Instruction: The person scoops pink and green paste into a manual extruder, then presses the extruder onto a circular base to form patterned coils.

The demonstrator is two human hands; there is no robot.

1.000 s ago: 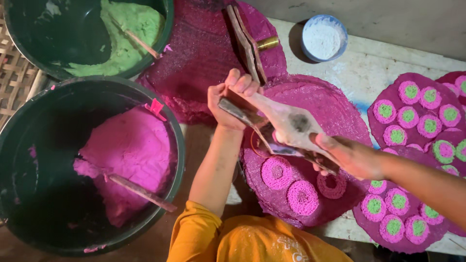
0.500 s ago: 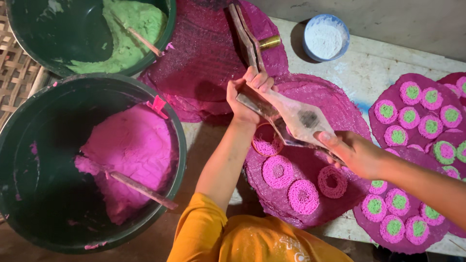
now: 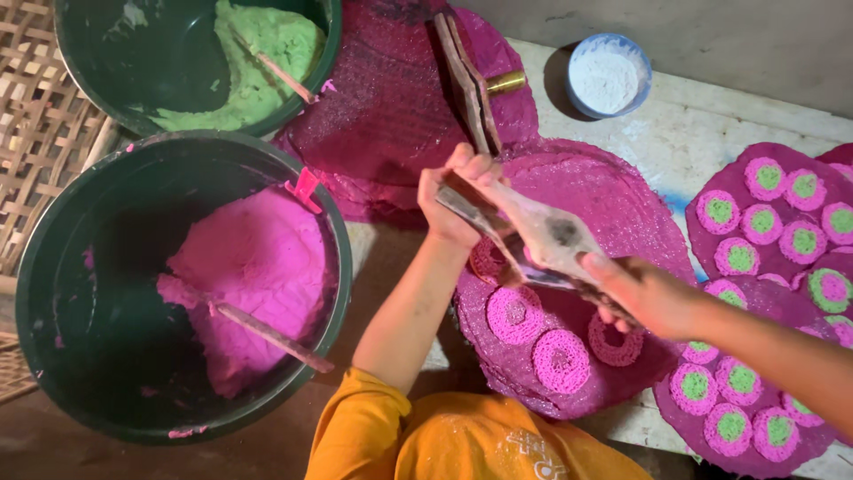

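Two hands grip one wooden press (image 3: pixel 542 236) over a pink mat (image 3: pixel 613 204). Left hand (image 3: pixel 458 200) is closed round the handle ends at the press's 10 o'clock; right hand (image 3: pixel 644 293) is wrapped on the other end at 4 o'clock. Press hangs tilted just above the mat, w/ three pink noodle discs (image 3: pixel 515 313) below it, at its 6 o'clock.

Risks, as I judge them:
- Uneven squeeze, since the press is tilted: strands could fall lopsided or land on a finished disc.
- Drift toward 6 o'clock puts new dough on top of the disc nearest it.
- Dough-slick handles may slip in the left hand.
- Pink tub (image 3: pixel 178 284), w/ a stick (image 3: pixel 267 329) in it, sits close at the left elbow's 9 o'clock; a swing could knock the stick.
- Green tub (image 3: pixel 195 53) at 11 o'clock is well apart, low risk.
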